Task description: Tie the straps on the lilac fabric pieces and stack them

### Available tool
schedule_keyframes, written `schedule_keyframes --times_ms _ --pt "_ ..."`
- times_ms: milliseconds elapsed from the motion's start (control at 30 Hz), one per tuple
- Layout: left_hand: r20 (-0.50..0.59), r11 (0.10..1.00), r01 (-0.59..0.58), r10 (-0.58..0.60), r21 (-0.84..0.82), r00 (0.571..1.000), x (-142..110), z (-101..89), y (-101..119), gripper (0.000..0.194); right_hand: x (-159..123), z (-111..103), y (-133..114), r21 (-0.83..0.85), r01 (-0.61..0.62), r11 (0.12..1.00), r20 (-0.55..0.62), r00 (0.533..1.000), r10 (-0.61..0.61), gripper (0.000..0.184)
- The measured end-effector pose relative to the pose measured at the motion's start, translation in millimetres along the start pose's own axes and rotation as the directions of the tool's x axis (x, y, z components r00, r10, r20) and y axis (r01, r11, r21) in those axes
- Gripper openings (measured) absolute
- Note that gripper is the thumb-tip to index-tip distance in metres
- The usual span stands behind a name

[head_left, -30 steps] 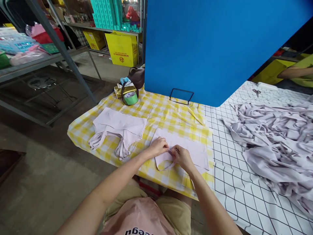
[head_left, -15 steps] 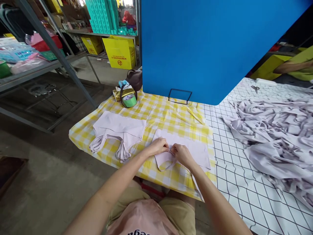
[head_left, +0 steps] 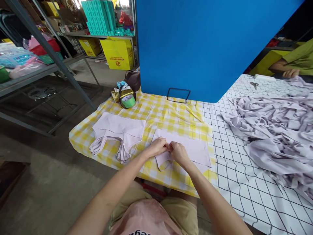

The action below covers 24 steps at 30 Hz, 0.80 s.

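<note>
A pale lilac garment piece [head_left: 195, 148], cut like a strappy top, lies flat on the yellow checked tablecloth [head_left: 168, 112]. My left hand [head_left: 158, 146] pinches its lower edge near a curved cutout. Right beside it, my right hand [head_left: 178, 152] also has its fingers closed on the same edge, so the two sets of fingertips almost meet. The cloth between them is mostly hidden by the fingers. To the left rests a stack of similar lilac garment pieces [head_left: 119, 127], straps toward me, touched by neither hand.
A large heap of lilac fabric [head_left: 274, 127] covers the right side, on white grid cloth [head_left: 232, 182]. Scissors [head_left: 254, 85] lie behind it. A blue panel [head_left: 190, 49] stands at the back, beside a green tape roll [head_left: 128, 101]. A co-worker's hand [head_left: 290, 73] is at far right.
My right hand has shifted slightly left, closer to my left hand. The strap hanging below my right forearm no longer shows. At far right, the co-worker's hand and some lilac cloth have come into view.
</note>
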<state>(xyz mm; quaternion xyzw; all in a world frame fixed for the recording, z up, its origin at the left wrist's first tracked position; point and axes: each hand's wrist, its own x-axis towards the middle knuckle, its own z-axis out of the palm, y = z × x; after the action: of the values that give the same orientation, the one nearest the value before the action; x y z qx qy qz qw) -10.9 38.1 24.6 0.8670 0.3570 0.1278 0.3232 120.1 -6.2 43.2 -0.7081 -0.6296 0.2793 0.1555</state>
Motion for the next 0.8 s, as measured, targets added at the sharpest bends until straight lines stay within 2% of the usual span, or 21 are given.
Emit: schedule_keyframes --times_ms 100,200,267,367,467,533,600,700,800 --pt "-0.024 1.0 0.006 -0.006 -0.005 1.0 -3 3.3 -2 0.013 -11 3 2 0.158 -0.038 0.987 -0.044 0.998 0.045 0.014" --pt "-0.032 1.0 -0.008 0.007 -0.027 0.999 -10 2.6 -3 0.011 -39 4 4 0.35 -0.056 0.935 -0.046 0.996 0.077 0.013" --pt "-0.019 0.998 -0.026 0.025 -0.05 1.0 -16 -0.8 -4 0.014 -67 7 4 0.583 -0.067 0.81 -0.032 0.994 0.105 0.024" --pt "0.022 0.996 -0.038 0.04 -0.081 0.999 -25 -7.7 -4 0.023 -109 20 -1 0.845 -0.125 0.519 0.042 0.985 0.169 0.036" --pt "0.051 0.994 -0.033 0.039 -0.102 0.998 -29 -11.8 -4 0.029 -140 41 -9 0.917 -0.201 0.344 0.132 0.968 0.212 0.041" --pt "0.048 0.993 -0.025 0.03 -0.114 0.998 -30 -11.9 -3 0.032 -151 53 -13 0.935 -0.237 0.262 0.175 0.955 0.239 0.047" --pt "0.035 0.994 0.008 -0.005 -0.109 0.999 -29 -10.9 -2 0.033 -156 62 -16 0.939 -0.266 0.217 0.209 0.944 0.256 0.053" --pt "0.012 0.994 0.077 -0.076 -0.082 0.997 -26 -10.4 0 0.029 -163 66 -17 0.938 -0.285 0.197 0.231 0.938 0.257 0.058" --pt "-0.023 0.989 0.135 -0.137 -0.061 0.99 -22 -13.1 -1 0.026 -168 63 -10 0.92 -0.291 0.264 0.242 0.949 0.202 0.052"
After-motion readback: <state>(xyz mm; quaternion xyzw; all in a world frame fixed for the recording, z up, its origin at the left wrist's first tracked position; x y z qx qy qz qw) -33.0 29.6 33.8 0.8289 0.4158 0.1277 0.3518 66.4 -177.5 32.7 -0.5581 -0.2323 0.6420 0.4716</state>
